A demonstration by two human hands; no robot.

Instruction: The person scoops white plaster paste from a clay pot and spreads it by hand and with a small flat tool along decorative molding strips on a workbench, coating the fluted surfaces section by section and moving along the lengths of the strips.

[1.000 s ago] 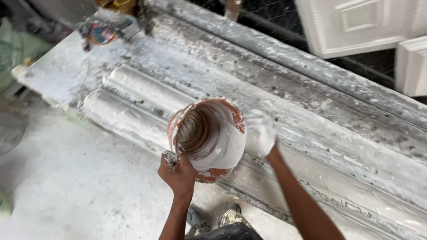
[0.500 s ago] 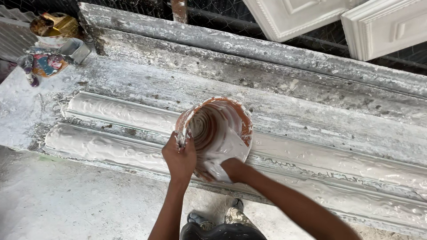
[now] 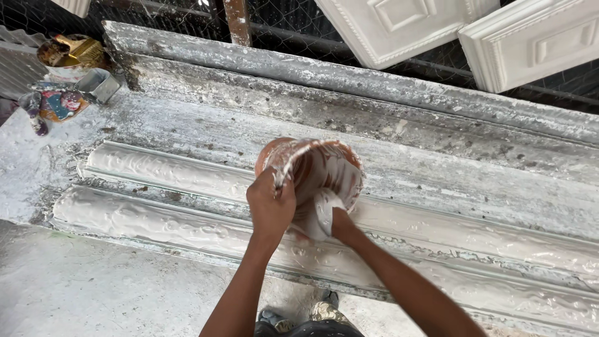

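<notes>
Over the long plaster-filled mould [image 3: 187,215] on the counter [image 3: 437,175], the bucket [image 3: 312,168] is now tipped further. The left hand [image 3: 271,209] closes its grip on the rim, while the right hand [image 3: 324,212], plaster-coated, has moved inside, scooping plaster toward the mould.

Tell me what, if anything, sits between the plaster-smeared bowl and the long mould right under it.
Nothing visible does. The left hand grips the bowl by its rim, tipped over the mould; the right hand, coated in white plaster, is at the bowl's mouth. Below is only the wet plaster surface; the clutter lies at the bench's far left end.
</notes>
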